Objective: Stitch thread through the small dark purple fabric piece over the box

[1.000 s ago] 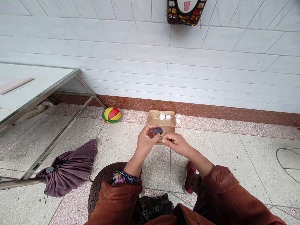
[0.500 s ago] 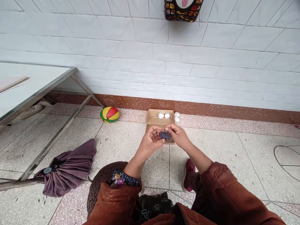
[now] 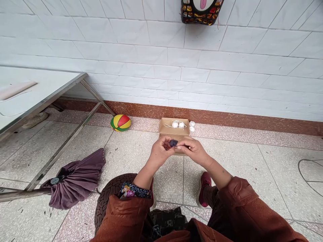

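My left hand (image 3: 159,152) is closed around a small ball of dark purple-grey yarn (image 3: 173,143), holding it between thumb and curled fingers. Close against the ball's right side, my right hand (image 3: 193,148) pinches with thumb and fingertips at the yarn; the strand itself is too fine to make out. Both hands are over the near part of an open cardboard box (image 3: 161,125) on the floor. White balls of yarn (image 3: 175,124) with loose strands lie in its far part. Beside the box, against the wall, are more white balls (image 3: 192,126).
A colourful ball (image 3: 121,123) lies left of the box, near a metal-framed table (image 3: 58,80). A folded purple umbrella (image 3: 78,179) is on the floor at left. A dark round stool (image 3: 111,198) is by my left arm. A wire loop (image 3: 310,174) lies far right.
The dark yarn ball has turned and sits deeper in my left hand. My right hand has shifted from the ball's upper right edge to a pinch lower at its side. The view has moved slightly.
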`<act>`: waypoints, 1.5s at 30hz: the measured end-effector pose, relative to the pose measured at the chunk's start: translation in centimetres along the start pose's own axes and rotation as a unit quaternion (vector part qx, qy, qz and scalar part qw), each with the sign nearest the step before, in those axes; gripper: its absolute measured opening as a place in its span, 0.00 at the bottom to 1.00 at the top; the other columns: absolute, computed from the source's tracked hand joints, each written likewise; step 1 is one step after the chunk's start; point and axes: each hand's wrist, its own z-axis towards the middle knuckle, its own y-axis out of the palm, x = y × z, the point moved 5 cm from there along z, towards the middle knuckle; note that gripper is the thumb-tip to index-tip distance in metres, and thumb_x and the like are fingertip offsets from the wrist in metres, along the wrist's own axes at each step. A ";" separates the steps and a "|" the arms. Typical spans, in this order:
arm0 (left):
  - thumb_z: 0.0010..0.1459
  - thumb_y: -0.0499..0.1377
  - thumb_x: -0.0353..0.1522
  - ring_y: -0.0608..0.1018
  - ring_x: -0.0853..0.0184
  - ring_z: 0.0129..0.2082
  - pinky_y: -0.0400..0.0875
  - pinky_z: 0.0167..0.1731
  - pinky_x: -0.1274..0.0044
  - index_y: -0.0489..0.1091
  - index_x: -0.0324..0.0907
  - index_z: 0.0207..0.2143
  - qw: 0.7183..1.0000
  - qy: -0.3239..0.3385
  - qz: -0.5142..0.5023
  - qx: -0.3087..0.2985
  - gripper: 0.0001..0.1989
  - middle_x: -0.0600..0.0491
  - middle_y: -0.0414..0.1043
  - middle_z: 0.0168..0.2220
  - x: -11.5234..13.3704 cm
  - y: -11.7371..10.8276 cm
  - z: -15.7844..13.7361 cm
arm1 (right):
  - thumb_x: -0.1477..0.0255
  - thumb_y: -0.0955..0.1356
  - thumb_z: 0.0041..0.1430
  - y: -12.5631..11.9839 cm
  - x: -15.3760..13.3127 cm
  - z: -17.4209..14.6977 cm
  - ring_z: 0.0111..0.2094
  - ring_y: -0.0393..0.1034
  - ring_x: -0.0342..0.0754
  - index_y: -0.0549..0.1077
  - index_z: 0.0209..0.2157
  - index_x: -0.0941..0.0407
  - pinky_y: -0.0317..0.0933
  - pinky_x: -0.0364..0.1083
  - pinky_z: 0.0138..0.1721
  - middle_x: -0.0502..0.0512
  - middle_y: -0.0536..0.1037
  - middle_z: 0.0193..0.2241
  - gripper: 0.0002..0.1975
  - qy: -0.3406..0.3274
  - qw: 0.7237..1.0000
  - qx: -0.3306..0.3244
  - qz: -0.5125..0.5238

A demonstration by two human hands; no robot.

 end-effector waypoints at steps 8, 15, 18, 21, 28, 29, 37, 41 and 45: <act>0.43 0.66 0.26 0.72 0.72 0.30 0.65 0.33 0.78 0.64 0.43 0.38 0.991 -0.009 -0.098 -0.090 0.19 0.57 0.70 0.33 0.5 1.7 -0.8 | 0.68 0.67 0.63 -0.6 2.4 0.6 0.30 0.68 0.45 0.74 0.30 0.54 0.62 0.44 0.33 0.50 0.74 0.27 0.08 0.053 0.993 0.103 -0.004; 0.43 0.67 0.28 0.72 0.72 0.32 0.66 0.36 0.79 0.67 0.41 0.36 0.990 -0.019 -0.138 0.007 0.17 0.56 0.70 0.31 1.3 0.2 -0.6 | 0.69 0.65 0.64 1.8 2.6 0.0 0.27 0.65 0.44 0.72 0.29 0.56 0.58 0.43 0.31 0.48 0.70 0.24 0.10 0.081 0.997 0.011 0.000; 0.43 0.67 0.29 0.71 0.72 0.30 0.66 0.34 0.79 0.68 0.41 0.36 0.992 -0.015 -0.126 0.027 0.16 0.57 0.70 0.29 1.4 -0.3 -0.4 | 0.68 0.66 0.64 1.7 2.1 -0.2 0.26 0.64 0.43 0.71 0.27 0.56 0.57 0.42 0.30 0.48 0.70 0.23 0.12 0.067 0.998 0.000 -0.013; 0.43 0.66 0.29 0.71 0.73 0.29 0.66 0.34 0.78 0.68 0.41 0.36 0.993 -0.006 -0.104 0.056 0.16 0.57 0.71 0.30 1.1 -0.7 -0.2 | 0.69 0.66 0.65 1.7 1.4 -0.3 0.29 0.68 0.44 0.74 0.31 0.55 0.60 0.43 0.33 0.50 0.74 0.27 0.09 0.035 0.999 -0.030 -0.003; 0.41 0.66 0.28 0.69 0.73 0.25 0.63 0.28 0.79 0.69 0.40 0.33 0.999 -0.006 0.013 0.039 0.14 0.58 0.69 0.27 0.2 -0.5 0.1 | 0.66 0.67 0.66 0.6 0.4 0.0 0.31 0.69 0.45 0.77 0.35 0.53 0.63 0.44 0.34 0.52 0.75 0.29 0.08 -0.037 0.999 -0.016 -0.029; 0.41 0.66 0.28 0.69 0.73 0.25 0.63 0.28 0.79 0.69 0.40 0.32 1.000 -0.007 0.020 0.018 0.14 0.58 0.69 0.26 0.2 -0.2 0.0 | 0.66 0.67 0.66 0.2 0.4 0.1 0.31 0.69 0.45 0.77 0.35 0.53 0.64 0.45 0.34 0.52 0.75 0.29 0.09 -0.038 0.999 0.000 -0.034; 0.44 0.67 0.29 0.70 0.73 0.28 0.63 0.31 0.79 0.68 0.41 0.33 0.983 -0.059 -0.118 -0.127 0.13 0.58 0.68 0.29 0.5 1.5 -1.1 | 0.68 0.68 0.64 -0.4 1.8 0.8 0.30 0.68 0.46 0.74 0.30 0.54 0.63 0.45 0.34 0.50 0.73 0.27 0.09 0.012 0.995 0.096 -0.027; 0.44 0.69 0.30 0.73 0.72 0.33 0.66 0.36 0.78 0.69 0.41 0.36 0.978 -0.053 -0.195 -0.058 0.16 0.56 0.71 0.32 0.5 0.7 -0.9 | 0.70 0.65 0.65 1.1 3.3 0.4 0.29 0.67 0.45 0.71 0.30 0.54 0.61 0.44 0.32 0.50 0.73 0.26 0.09 0.069 0.993 0.092 -0.030; 0.44 0.68 0.29 0.72 0.73 0.31 0.66 0.35 0.79 0.68 0.41 0.35 0.984 -0.025 -0.174 0.024 0.16 0.57 0.71 0.32 0.7 -0.4 -0.4 | 0.71 0.64 0.66 3.0 2.8 -0.3 0.34 0.70 0.47 0.71 0.34 0.55 0.62 0.44 0.37 0.52 0.75 0.31 0.07 0.056 0.997 0.001 -0.049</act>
